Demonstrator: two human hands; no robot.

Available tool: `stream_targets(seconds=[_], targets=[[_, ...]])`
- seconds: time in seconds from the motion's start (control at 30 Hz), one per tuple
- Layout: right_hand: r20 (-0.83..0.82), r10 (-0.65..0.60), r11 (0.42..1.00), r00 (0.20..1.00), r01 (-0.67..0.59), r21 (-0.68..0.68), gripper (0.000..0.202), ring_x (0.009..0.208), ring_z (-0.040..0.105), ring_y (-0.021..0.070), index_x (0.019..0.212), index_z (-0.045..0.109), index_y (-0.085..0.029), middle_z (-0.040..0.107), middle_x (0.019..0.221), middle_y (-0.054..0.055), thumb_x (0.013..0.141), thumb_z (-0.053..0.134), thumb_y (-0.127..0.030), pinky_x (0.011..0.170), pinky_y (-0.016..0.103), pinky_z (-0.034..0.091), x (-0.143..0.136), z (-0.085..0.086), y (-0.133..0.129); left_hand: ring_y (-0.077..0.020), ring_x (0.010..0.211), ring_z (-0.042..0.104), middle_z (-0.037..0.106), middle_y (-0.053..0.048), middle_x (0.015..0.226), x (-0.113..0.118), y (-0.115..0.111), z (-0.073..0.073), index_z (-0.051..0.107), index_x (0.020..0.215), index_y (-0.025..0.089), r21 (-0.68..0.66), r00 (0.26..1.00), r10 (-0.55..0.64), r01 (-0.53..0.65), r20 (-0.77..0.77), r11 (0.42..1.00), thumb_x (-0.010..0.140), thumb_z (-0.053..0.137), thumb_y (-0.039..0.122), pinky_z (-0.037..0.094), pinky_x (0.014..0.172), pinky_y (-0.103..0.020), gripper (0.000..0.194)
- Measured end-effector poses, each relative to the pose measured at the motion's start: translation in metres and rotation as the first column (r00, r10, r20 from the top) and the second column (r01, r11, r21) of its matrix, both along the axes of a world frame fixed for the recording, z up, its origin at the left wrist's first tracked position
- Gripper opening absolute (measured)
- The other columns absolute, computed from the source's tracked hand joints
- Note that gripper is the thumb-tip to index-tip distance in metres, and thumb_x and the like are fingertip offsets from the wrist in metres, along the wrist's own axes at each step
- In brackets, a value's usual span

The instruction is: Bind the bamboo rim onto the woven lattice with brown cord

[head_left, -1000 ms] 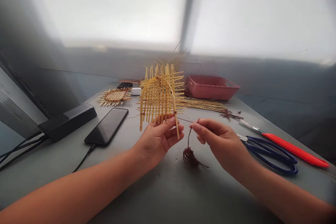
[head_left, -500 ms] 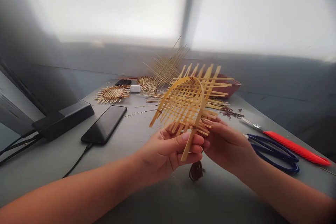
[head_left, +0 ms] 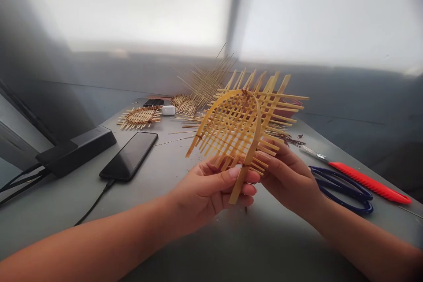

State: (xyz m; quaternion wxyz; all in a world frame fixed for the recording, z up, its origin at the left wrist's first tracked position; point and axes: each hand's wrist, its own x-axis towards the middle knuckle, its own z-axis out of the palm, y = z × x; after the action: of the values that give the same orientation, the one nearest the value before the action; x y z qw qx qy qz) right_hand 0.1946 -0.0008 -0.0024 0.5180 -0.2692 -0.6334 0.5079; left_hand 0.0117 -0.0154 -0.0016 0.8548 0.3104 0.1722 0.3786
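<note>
Head view: left hand [head_left: 211,189] pinches bent strip [head_left: 257,123] near its lower end; woven panel [head_left: 231,128] slants up from there, above table [head_left: 198,255], toward its far edge. Right hand [head_left: 286,174] at panel's lower right; fingertips hidden, can't tell grip.

Pale woven lattice [head_left: 228,120], ragged-ended, tilted aloft, arched strip [head_left: 258,124] apparently tied on with dark thread [head_left: 245,93].

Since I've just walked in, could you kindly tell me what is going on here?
Someone is handling a woven lattice of yellow strips with a yellow arched strip across it. The left-hand grip holds it by the arched strip's lower end; the right-hand grip is at the lattice's lower right edge, its fingertips partly hidden. A black rectangular phone and a red-handled knife lie on the grey table.
</note>
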Motion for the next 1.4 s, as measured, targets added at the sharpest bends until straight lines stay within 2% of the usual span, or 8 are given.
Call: stream_targets(seconds=[0.23,0.4,0.5,0.67,0.93,1.23,1.33,1.4], targets=[[0.095,0.066,0.996,0.993,-0.071,0.047,0.025,0.055,0.052,0.0104,0.085,0.061,-0.021,0.057,0.068,-0.002,0.088,0.068,-0.045,0.049,0.024,0.048,-0.004,-0.001,0.005,-0.0071,0.064,0.063,0.07,-0.003,0.078,-0.001,0.005,-0.004,0.075,0.08,0.013,-0.009,0.999,0.039,-0.039,-0.038,0.999,0.068,0.086,0.024,0.054,0.066,-0.019,0.02],[0.282,-0.045,0.976,0.958,-0.018,0.217,0.038,0.05,0.047,0.0096,0.066,0.06,-0.018,0.052,0.057,-0.002,0.092,0.062,-0.046,0.045,0.023,0.045,0.005,0.008,0.008,-0.0067,0.063,0.062,0.07,-0.003,0.079,-0.001,0.006,-0.005,0.073,0.082,0.012,-0.009,0.993,0.077,-0.078,-0.09,0.997,0.067,0.088,0.026,0.054,0.066,-0.02,0.025],[0.384,-0.097,0.956,0.918,-0.021,0.292,0.037,0.05,0.05,0.0099,0.066,0.063,-0.018,0.054,0.057,-0.001,0.092,0.063,-0.043,0.045,0.023,0.046,0.01,0.014,0.008,-0.0072,0.063,0.062,0.07,-0.003,0.078,0.0,0.006,-0.005,0.072,0.084,0.011,-0.008,0.991,0.087,-0.088,-0.103,0.996,0.065,0.089,0.027,0.053,0.066,-0.021,0.03],[0.435,-0.007,0.919,0.9,-0.166,0.358,0.022,0.064,0.064,0.0133,0.081,0.07,-0.018,0.069,0.074,0.003,0.094,0.063,-0.034,0.055,0.024,0.055,0.016,0.017,0.011,-0.0085,0.061,0.063,0.07,-0.004,0.073,0.002,0.005,-0.006,0.069,0.08,0.012,0.027,0.992,0.073,-0.071,-0.099,0.997,0.063,0.09,0.03,0.05,0.062,-0.02,0.032],[0.538,0.12,0.878,0.834,-0.342,0.334,0.021,0.068,0.064,0.0109,0.088,0.059,-0.02,0.067,0.078,0.002,0.102,0.045,-0.025,0.059,0.021,0.054,0.013,0.023,0.008,-0.0057,0.057,0.06,0.071,-0.002,0.074,0.001,0.008,-0.01,0.069,0.082,0.014,0.124,0.989,0.025,-0.007,-0.142,0.992,0.067,0.087,0.034,0.048,0.058,-0.017,0.03],[0.545,0.103,0.897,0.832,-0.315,0.311,0.02,0.068,0.061,0.0136,0.091,0.058,-0.022,0.064,0.077,0.001,0.102,0.042,-0.025,0.058,0.025,0.052,0.02,0.016,0.006,-0.0075,0.06,0.061,0.071,-0.003,0.076,0.0,0.007,-0.005,0.069,0.081,0.014,0.253,0.98,0.095,-0.05,-0.172,0.966,0.071,0.084,0.036,0.048,0.062,-0.02,0.029],[0.448,0.034,0.931,0.893,-0.191,0.311,0.02,0.065,0.058,0.0137,0.087,0.057,-0.021,0.059,0.075,0.002,0.101,0.047,-0.033,0.057,0.026,0.05,0.018,0.009,0.01,-0.006,0.058,0.058,0.072,-0.004,0.077,0.001,0.007,-0.003,0.07,0.085,0.014,0.198,0.979,0.134,-0.102,-0.152,0.975,0.069,0.086,0.035,0.046,0.059,-0.019,0.031],[0.377,0.031,0.969,0.926,-0.12,0.217,0.025,0.06,0.052,0.012,0.083,0.055,-0.02,0.056,0.071,0.001,0.098,0.053,-0.04,0.053,0.025,0.046,0.015,0.005,0.011,-0.0049,0.056,0.056,0.071,-0.003,0.076,0.001,0.008,-0.004,0.07,0.084,0.014,0.158,0.98,0.147,-0.125,-0.134,0.98,0.068,0.087,0.033,0.044,0.057,-0.018,0.03]])
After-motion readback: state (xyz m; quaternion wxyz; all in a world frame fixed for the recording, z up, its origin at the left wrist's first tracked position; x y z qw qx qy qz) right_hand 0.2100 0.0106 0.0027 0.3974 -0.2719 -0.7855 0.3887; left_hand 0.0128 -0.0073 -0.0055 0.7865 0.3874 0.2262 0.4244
